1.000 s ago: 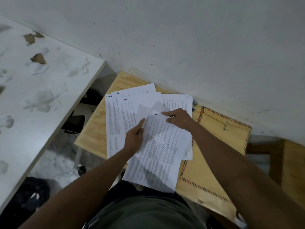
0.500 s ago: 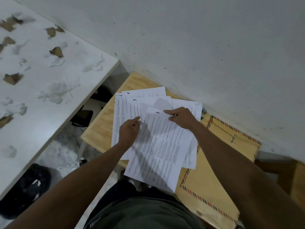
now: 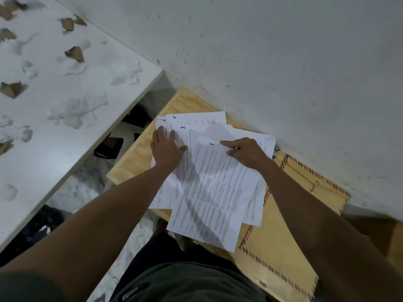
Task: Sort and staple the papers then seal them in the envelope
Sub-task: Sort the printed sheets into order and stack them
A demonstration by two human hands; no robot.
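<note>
Left hand (image 3: 166, 149) slid left, now flat, released, on papers (image 3: 209, 188); right hand (image 3: 246, 152) pinning sheet 1; envelope (image 3: 281, 234) half hidden.

Matt white papers (image 3: 216, 192) — kraft-paper envelope (image 3: 281, 232), wooden table (image 3: 139, 158)

A loose spread of papers (image 3: 209, 182) lies on the small table (image 3: 139, 155), which stands against the wall (image 3: 283, 62). The envelope (image 3: 283, 225) lies to their right, partly under them. A larger table (image 3: 65, 94) stands to the left.
</note>
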